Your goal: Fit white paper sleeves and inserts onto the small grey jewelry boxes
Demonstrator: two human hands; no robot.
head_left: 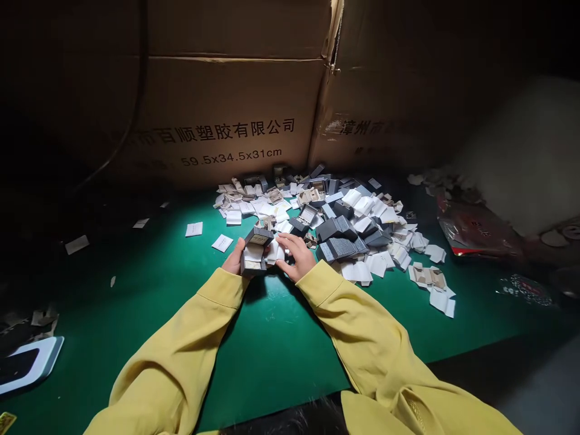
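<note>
My left hand (234, 258) is closed around a small dark jewelry box (254, 267) whose lid stands raised, showing a pale lining. Beside it, my right hand (295, 256) pinches a white folded paper insert (274, 251) close to the box's right side. The right fingertips partly cover that insert. Just past my hands lies another small dark box (303, 219) with its lid up. To the right, a heap of dark closed boxes (341, 238) is mixed with white papers and folded card pieces.
Two large cardboard cartons (217, 96) form a wall behind the green table (272, 338). White cards (222, 243) lie left of my hands. At the far left is a phone (31, 362); a clear plastic bag (475, 229) sits on the right.
</note>
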